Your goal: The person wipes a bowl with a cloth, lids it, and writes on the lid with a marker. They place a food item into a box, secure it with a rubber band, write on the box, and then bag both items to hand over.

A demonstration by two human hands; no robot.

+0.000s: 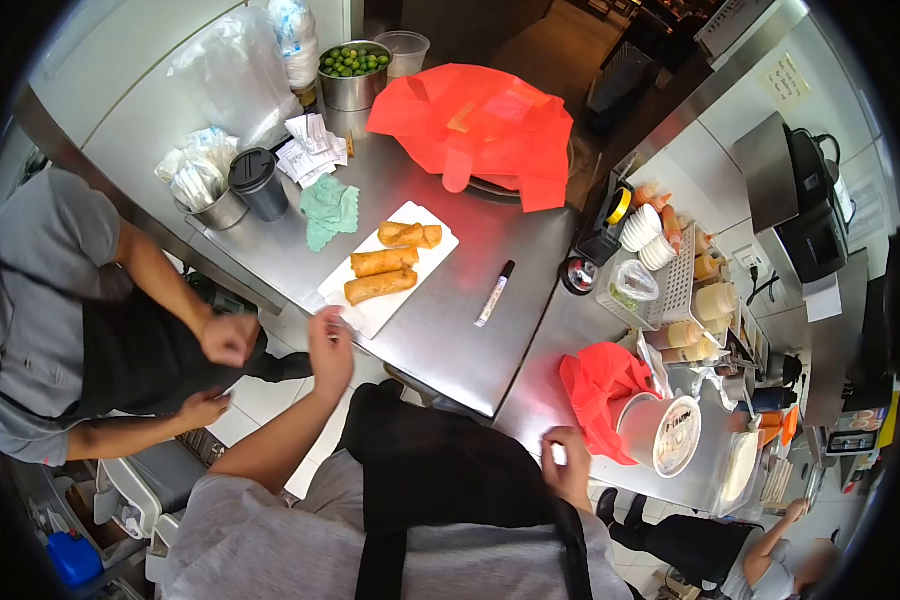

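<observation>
Three rolls (383, 262) lie on the tray (417, 214); a marker (494, 293) lies right of it; a cloth (330, 210) behind it.

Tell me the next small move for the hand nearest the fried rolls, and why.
Likely ease the left hand forward to grip the near corner of the white sheet and slide it closer: the hand hovers empty just short of that corner, and three fried rolls lie loose on the sheet.
</observation>
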